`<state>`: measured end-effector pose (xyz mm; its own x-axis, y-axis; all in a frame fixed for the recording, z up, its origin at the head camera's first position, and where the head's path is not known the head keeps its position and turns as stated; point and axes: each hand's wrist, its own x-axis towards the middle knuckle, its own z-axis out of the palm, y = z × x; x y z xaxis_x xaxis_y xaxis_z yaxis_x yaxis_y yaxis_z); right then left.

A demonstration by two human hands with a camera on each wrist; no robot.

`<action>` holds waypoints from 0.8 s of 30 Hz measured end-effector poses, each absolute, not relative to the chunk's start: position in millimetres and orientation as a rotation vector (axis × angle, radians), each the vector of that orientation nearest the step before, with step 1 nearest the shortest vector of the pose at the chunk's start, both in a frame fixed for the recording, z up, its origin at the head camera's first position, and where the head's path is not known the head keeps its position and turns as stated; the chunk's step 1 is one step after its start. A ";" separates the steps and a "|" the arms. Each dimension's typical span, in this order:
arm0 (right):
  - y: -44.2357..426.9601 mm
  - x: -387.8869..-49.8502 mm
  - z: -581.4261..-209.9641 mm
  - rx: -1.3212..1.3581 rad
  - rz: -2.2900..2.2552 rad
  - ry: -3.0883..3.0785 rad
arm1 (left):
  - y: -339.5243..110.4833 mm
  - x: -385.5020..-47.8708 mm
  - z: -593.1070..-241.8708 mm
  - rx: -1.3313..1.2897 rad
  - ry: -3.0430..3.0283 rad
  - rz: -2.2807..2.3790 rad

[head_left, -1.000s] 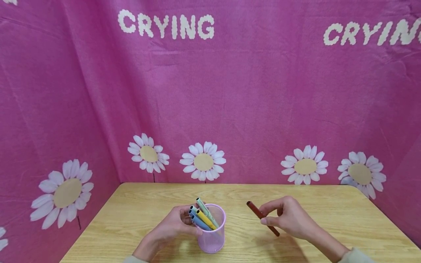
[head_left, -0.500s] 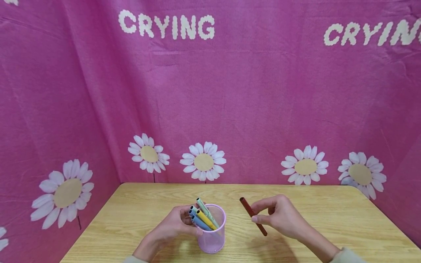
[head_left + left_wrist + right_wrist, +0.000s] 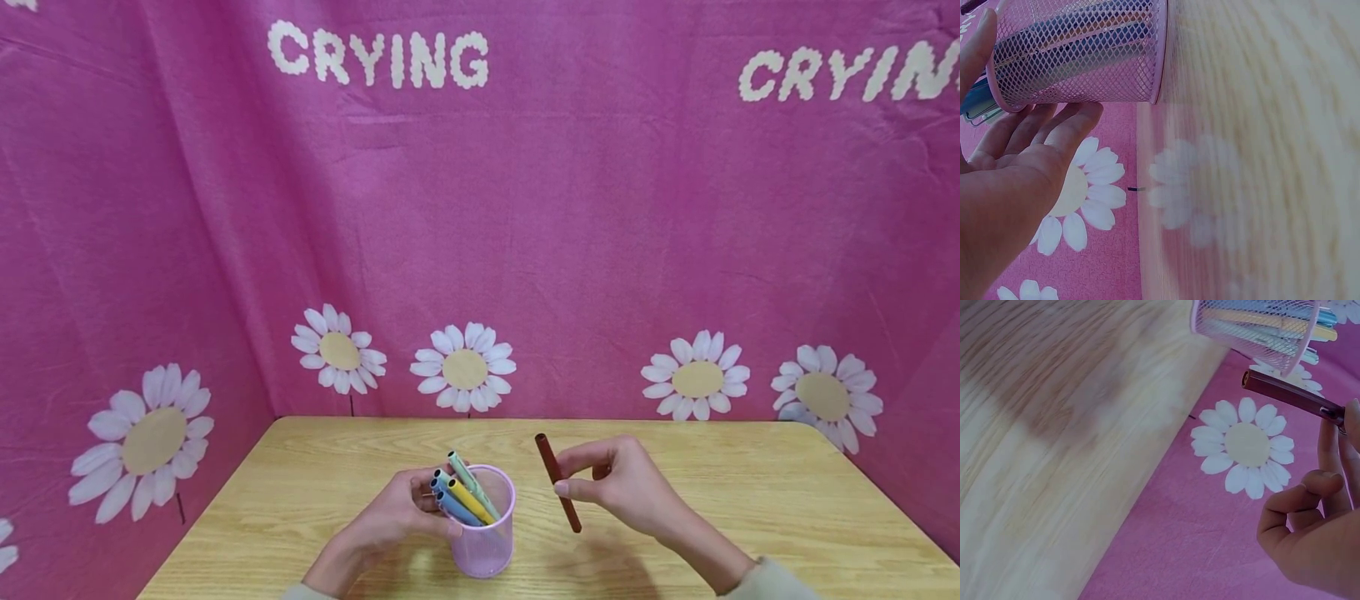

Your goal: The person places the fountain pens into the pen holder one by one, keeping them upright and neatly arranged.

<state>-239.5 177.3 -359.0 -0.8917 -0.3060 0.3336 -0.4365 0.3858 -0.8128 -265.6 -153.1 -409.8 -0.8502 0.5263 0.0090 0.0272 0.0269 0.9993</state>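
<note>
My left hand [image 3: 401, 510] holds a pink mesh pen cup [image 3: 483, 554] at its left side, near the rim. In the left wrist view, the thumb and fingers lie on opposite sides of the mesh cup [image 3: 1079, 56]. Several markers lean inside it, among them a yellow marker [image 3: 471, 502], blue ones and pale green ones. To the right of the cup, my right hand [image 3: 628, 487] pinches a dark red-brown marker [image 3: 549, 457] between thumb and fingers. That marker [image 3: 1285, 390] is tilted and apart from the cup, its lower end above the table.
The cup stands on a light wood-grain table [image 3: 360, 450]. Behind and to the left hangs a pink cloth [image 3: 570, 208] printed with white daisies and lettering. A shadow of the right hand falls on the tabletop.
My right hand has moved left with the red-brown marker, closer to the cup and slightly higher. The marker has turned more upright. My left hand and the cup have stayed put.
</note>
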 end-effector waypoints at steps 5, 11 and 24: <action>168.2 -239.3 -353.9 0.665 1.566 -2.490 | -153.6 -265.0 -410.0 0.542 1.958 1.879; 155.8 -238.9 -346.1 0.635 1.621 -2.458 | -153.4 -264.3 -410.3 0.534 1.958 1.882; 131.8 -240.3 -330.1 0.530 1.726 -2.355 | -152.8 -265.8 -409.2 0.545 1.949 1.877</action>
